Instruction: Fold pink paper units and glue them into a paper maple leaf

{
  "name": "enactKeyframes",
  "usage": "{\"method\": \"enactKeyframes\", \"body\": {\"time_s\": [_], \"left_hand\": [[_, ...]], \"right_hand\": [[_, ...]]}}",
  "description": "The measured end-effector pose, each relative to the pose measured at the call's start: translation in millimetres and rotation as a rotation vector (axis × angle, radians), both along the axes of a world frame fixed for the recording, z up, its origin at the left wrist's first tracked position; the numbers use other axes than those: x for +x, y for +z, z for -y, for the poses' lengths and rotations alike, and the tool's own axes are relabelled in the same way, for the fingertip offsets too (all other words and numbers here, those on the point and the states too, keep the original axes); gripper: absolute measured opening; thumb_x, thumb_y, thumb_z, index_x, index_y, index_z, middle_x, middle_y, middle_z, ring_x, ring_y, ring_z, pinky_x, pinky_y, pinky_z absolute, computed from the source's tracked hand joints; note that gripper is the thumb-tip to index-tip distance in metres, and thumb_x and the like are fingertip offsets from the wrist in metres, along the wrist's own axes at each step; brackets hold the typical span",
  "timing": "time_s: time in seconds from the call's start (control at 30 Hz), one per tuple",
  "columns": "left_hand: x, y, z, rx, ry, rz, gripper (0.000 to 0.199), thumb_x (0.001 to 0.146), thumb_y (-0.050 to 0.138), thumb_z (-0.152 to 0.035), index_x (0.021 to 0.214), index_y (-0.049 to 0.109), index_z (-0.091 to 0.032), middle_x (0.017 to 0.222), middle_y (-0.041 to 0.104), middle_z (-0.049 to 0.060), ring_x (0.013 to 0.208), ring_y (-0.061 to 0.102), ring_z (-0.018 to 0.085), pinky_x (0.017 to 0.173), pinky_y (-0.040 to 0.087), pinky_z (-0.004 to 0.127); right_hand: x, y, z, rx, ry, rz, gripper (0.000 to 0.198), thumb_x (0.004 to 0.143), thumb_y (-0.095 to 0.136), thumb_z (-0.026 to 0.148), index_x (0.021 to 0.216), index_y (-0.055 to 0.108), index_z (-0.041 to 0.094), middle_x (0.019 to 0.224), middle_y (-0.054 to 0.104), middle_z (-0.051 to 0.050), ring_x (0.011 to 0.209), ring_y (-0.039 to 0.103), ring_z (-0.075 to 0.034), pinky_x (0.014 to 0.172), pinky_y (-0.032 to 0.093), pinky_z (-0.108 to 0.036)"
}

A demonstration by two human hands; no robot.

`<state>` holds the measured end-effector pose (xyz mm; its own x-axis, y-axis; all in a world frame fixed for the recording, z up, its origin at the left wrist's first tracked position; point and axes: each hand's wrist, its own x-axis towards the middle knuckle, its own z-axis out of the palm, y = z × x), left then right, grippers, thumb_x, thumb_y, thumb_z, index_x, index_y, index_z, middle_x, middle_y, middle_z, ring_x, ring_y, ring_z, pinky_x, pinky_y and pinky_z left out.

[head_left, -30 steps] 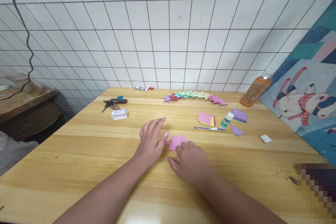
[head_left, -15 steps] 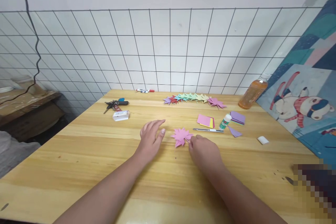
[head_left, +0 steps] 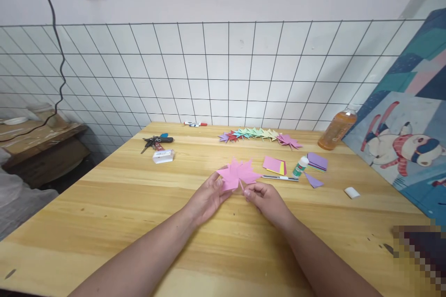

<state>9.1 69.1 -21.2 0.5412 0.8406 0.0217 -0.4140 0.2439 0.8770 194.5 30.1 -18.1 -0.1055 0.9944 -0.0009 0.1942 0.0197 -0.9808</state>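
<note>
A pink paper maple leaf (head_left: pixel 237 175) is held up between both hands over the wooden table. My left hand (head_left: pixel 210 197) grips its left side, thumb on the front and fingers behind. With thumb and forefinger, my right hand (head_left: pixel 265 198) pinches the thin stem at the bottom of the leaf. Just beyond the right hand lie a craft knife (head_left: pixel 280 177) and a small stack of pink and yellow paper (head_left: pixel 274 165). A glue stick (head_left: pixel 301 166) stands upright beside them.
A row of folded paper leaves (head_left: pixel 258 135) runs along the back. Purple paper squares (head_left: pixel 317 161), a purple triangle (head_left: pixel 313 180), an eraser (head_left: pixel 351 192) and a bottle (head_left: pixel 337 127) are at right. Keys (head_left: pixel 153 142), a white box (head_left: pixel 163 156) and markers (head_left: pixel 195 124) sit at left.
The pink leaf has been lifted from the table and tilted up towards me. My left hand has moved right and closed on its side; my right hand has turned, pinching the stem.
</note>
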Motion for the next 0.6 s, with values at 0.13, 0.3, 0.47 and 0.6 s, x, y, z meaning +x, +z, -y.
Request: {"method": "enactKeyframes", "body": {"time_s": [0.13,0.3,0.47,0.6], "left_hand": [[3,5.1,3,-0.058,0.048,0.051,0.038,0.071,0.069,-0.035,0.103,0.059,-0.016,0.110,0.062,0.010,0.102,0.057,0.021,0.089,0.043,0.033],[3,3.4,0,-0.018,0.124,-0.025,0.034,0.069,0.071,-0.023,0.099,0.059,-0.012,0.093,0.067,0.009,0.086,0.061,0.018,0.079,0.045,0.029],[3,1.8,-2,0.081,0.268,-0.164,0.056,0.061,0.076,-0.025,0.110,0.053,-0.014,0.086,0.067,0.006,0.077,0.063,0.017,0.070,0.047,0.027],[2,3.9,4,0.215,0.319,-0.337,0.068,0.062,0.074,-0.027,0.122,0.045,-0.018,0.084,0.065,0.003,0.076,0.063,0.017,0.071,0.048,0.028]], "right_hand": [[-11,-8,-1,0.055,0.066,0.006,0.026,0.074,0.058,0.042,0.069,0.059,0.017,0.063,0.056,0.002,0.060,0.051,-0.011,0.060,0.042,-0.024],[-18,-13,-2,0.054,0.061,0.071,0.025,0.076,0.055,0.040,0.072,0.059,0.016,0.067,0.060,0.000,0.065,0.055,-0.013,0.064,0.045,-0.027],[-17,-10,1,0.164,-0.017,0.107,0.052,0.073,0.061,0.032,0.121,0.043,0.020,0.114,0.057,-0.010,0.100,0.055,-0.018,0.080,0.047,-0.030],[-16,-4,5,0.250,-0.034,0.083,0.038,0.075,0.060,0.030,0.111,0.051,0.020,0.116,0.056,-0.009,0.107,0.053,-0.018,0.088,0.045,-0.031]]}}
